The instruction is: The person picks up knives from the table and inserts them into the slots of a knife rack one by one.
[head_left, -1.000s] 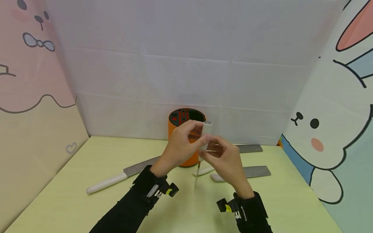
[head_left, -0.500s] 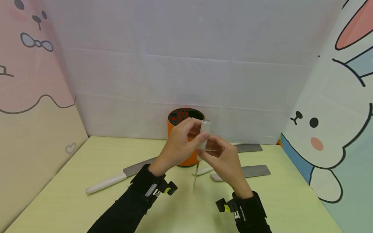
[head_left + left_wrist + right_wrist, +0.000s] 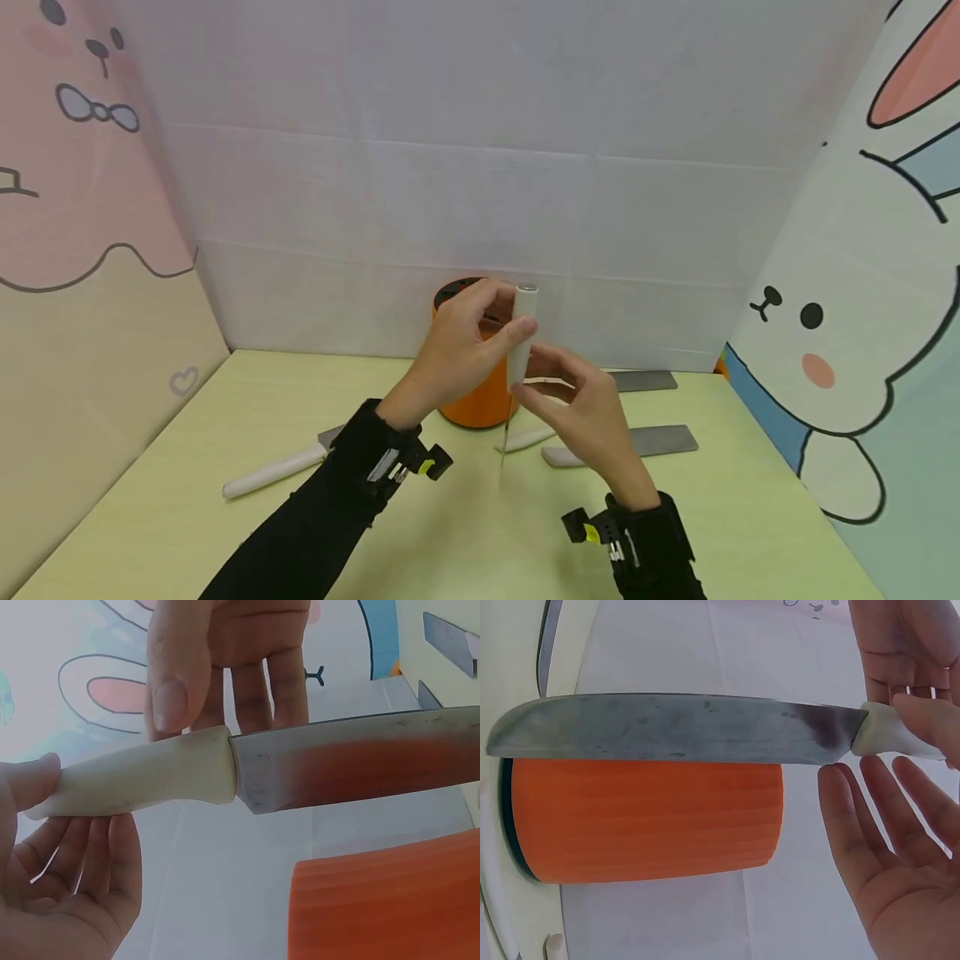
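Observation:
A knife point(image 3: 522, 325) with a white handle is held upright, blade pointing down, in front of an orange round knife block point(image 3: 480, 402). My left hand point(image 3: 463, 350) pinches the upper part of the handle between thumb and fingers. Lower down, the thumb and fingers of my right hand point(image 3: 576, 408) are around the handle near where the blade starts. Edge-on in the head view, the blade looks like a thin line. The right wrist view shows its broad steel side point(image 3: 675, 727) overlapping the block. Slots in the block's dark top are partly hidden behind my left hand.
On the left of the pale table point(image 3: 442, 550) lies a white-handled knife point(image 3: 273, 472), its blade mostly behind my sleeve. A cleaver-like blade point(image 3: 663, 441) and another flat blade point(image 3: 643, 381) lie right. A white handle point(image 3: 527, 439) lies by the block. A white curtain point(image 3: 637, 250) hangs behind.
My left hand has risen and the knife has lifted a little with it. The left forearm has shifted left, covering more of the knife on the left. The right hand stays nearly in place.

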The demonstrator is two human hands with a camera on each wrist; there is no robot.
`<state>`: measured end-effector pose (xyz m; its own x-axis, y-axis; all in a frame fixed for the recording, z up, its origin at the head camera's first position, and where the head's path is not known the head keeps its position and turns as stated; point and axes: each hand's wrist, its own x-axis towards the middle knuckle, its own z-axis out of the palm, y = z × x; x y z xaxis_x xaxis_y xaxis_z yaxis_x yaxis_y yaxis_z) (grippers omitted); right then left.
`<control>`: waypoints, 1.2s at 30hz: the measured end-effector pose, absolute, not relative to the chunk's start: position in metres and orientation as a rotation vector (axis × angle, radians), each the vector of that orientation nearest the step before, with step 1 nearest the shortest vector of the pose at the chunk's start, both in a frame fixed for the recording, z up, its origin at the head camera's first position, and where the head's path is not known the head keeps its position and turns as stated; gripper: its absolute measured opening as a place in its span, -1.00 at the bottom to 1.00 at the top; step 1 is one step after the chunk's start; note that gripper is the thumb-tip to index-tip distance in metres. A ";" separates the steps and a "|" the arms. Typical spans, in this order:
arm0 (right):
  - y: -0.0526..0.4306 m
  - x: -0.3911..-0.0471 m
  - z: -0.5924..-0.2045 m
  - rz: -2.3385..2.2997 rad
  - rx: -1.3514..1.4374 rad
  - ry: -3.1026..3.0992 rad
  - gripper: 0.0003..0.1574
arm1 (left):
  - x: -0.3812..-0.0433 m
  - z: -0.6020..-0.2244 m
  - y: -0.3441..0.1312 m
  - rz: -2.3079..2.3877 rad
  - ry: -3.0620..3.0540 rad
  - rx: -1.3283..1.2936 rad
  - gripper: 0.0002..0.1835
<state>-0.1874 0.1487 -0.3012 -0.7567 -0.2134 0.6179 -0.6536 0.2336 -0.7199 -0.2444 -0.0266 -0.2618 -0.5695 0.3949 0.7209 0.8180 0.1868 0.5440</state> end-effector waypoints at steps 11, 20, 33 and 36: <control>0.159 -0.186 -0.299 1.505 0.751 -2.171 -0.46 | -0.253 -0.228 -0.032 -1.333 -2.075 -1.110 -0.76; 0.162 -0.187 -0.300 1.459 0.775 -2.231 -0.44 | -0.246 -0.185 -0.031 -1.330 -2.086 -1.106 -0.79; 0.163 -0.186 -0.301 1.435 0.804 -2.258 -0.44 | -0.221 -0.127 -0.036 -1.284 -2.111 -1.001 -0.78; 0.163 -0.187 -0.301 1.433 0.808 -2.259 -0.44 | -0.227 -0.121 -0.038 -1.258 -2.109 -0.989 -0.77</control>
<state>-0.1865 0.1625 -0.3010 -0.7780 -0.2787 0.5630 -0.6281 0.3276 -0.7058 -0.2270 -0.0380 -0.1210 -0.6177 0.3343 0.7118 0.7852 0.3129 0.5344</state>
